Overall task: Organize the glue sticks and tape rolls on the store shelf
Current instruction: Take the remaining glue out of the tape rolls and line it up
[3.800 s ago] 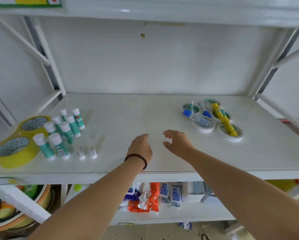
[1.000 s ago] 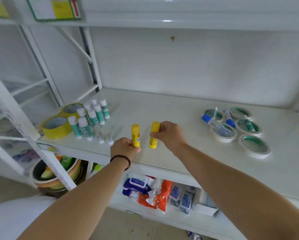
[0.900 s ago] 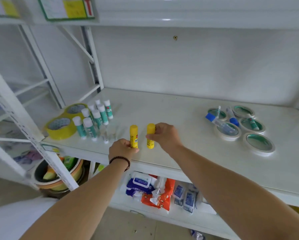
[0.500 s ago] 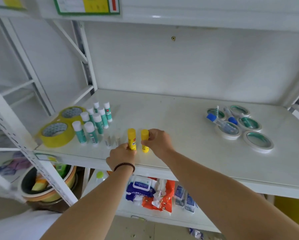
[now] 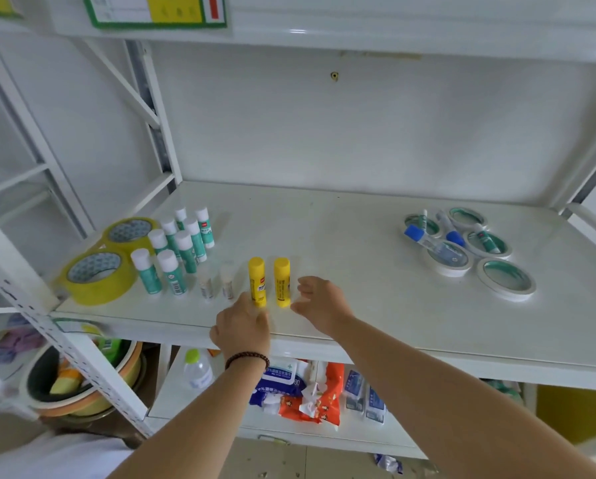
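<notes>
Two yellow glue sticks (image 5: 257, 285) (image 5: 282, 281) stand upright side by side near the front edge of the white shelf (image 5: 358, 305). My left hand (image 5: 243, 326) is just in front of them, fingers loose, holding nothing. My right hand (image 5: 320, 302) is open to their right, apart from them. To the left stand two small white sticks (image 5: 206, 285), several green glue sticks (image 5: 172, 257) and two yellow tape rolls (image 5: 98, 276). At the right lie several white tape rolls (image 5: 505, 283) with blue-capped glue pens (image 5: 427, 240) and a green stick across them.
White uprights and braces (image 5: 65, 326) frame the shelf's left side; another post stands at the right. The lower shelf holds wipe packs (image 5: 289, 388), a bottle (image 5: 196, 369) and small packets. Bowls (image 5: 82, 385) sit on the floor at left. A price label hangs overhead.
Both hands carried the yellow glue sticks left, stood them beside the small white sticks and let go. The hands have drawn back slightly.
</notes>
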